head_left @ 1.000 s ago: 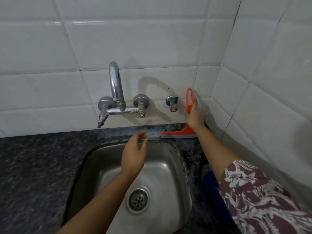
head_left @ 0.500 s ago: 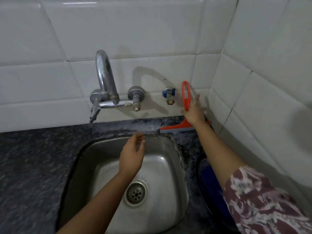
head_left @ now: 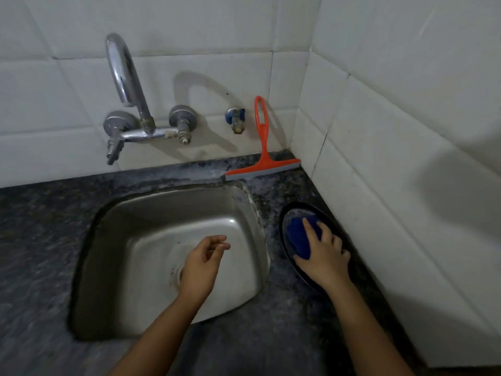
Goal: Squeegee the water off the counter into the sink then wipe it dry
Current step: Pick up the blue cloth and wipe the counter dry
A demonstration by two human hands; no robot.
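An orange squeegee [head_left: 262, 147] leans upright against the tiled back wall, its grey blade resting on the dark speckled counter [head_left: 40, 229] behind the steel sink [head_left: 151, 229]. Nobody holds it. My right hand [head_left: 324, 256] lies on a blue cloth [head_left: 298, 234] inside a dark round dish [head_left: 284, 213] right of the sink, fingers closing over the cloth. My left hand [head_left: 202, 264] hovers above the sink basin near the drain, fingers loosely curled and holding nothing.
A chrome wall tap [head_left: 127, 85] arches over the sink's back left. A small blue-handled valve [head_left: 235, 118] sticks out of the wall beside the squeegee. White tiled walls meet in a corner at the right, close to the dish.
My right hand let go of the squeegee, left it leaning on the wall, and came down onto the blue cloth in the dish. My left hand stayed over the sink.
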